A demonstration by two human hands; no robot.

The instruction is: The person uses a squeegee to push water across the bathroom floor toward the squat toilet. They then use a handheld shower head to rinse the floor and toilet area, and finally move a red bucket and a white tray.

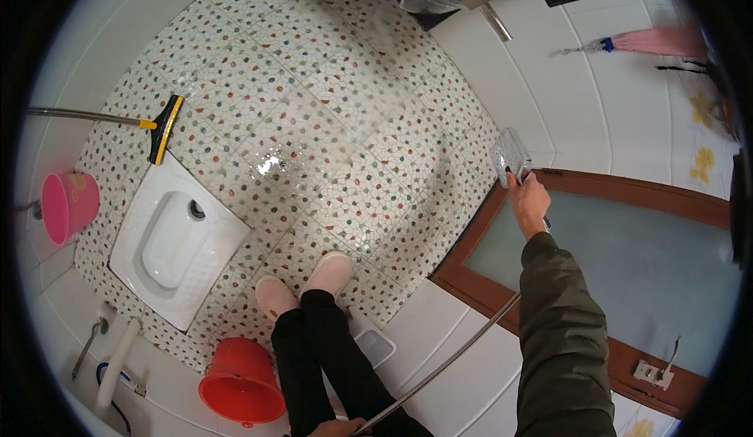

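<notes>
My right hand (529,202), in a dark green sleeve, grips the handle of a shower head (510,155) near the lower corner of the door, where the floor meets the wall. At the bottom edge my left hand (338,427) is closed around the metal shower hose (438,371), which runs up to the right behind the right sleeve. Below the shower head lies the pebble-patterned tile floor (353,160), shiny and wet in places. Whether water leaves the shower head cannot be told.
A white squat toilet (176,243) is set in the floor at left, with a squeegee (166,130) beside its top corner. A pink bucket (69,208) is at the left wall, a red bucket (242,381) near my legs. A wood-framed glass door (623,260) stands at right.
</notes>
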